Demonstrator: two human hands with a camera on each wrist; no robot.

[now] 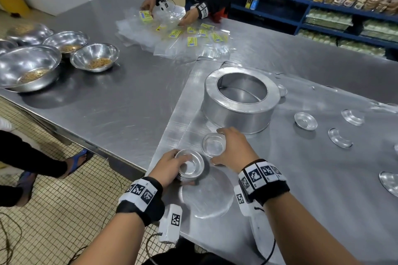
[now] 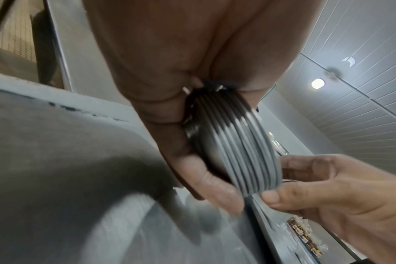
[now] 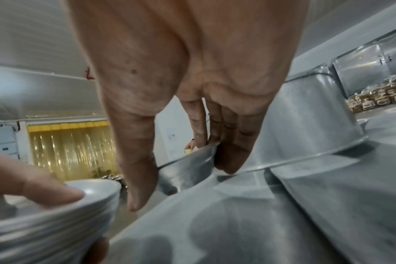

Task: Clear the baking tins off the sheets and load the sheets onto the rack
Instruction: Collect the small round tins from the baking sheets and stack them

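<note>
The small tin (image 1: 213,143) sat on the sheet (image 1: 301,178) just in front of the big round tin (image 1: 239,101), a shallow, shiny metal cup standing open side up. The right hand (image 1: 233,148) curled over it, thumb on the near rim and fingers on the far rim, as the right wrist view also showed; whether it was already off the sheet could not be told. Just beside it, the left hand (image 1: 170,168) gripped a stack of tins (image 1: 190,165) nested one in another, thumb over the top rim and fingers wrapped under. The step in hand looked like gathering the little tins off the sheet. The next move likely called for lifting this tin and dropping it squarely into the top of the stack, rims lined up so it nested. More loose tins (image 1: 305,121) lay scattered to the right on the sheet, some upside down, so the clearing seemed far from done and no sheet was ready for the rack.
</note>
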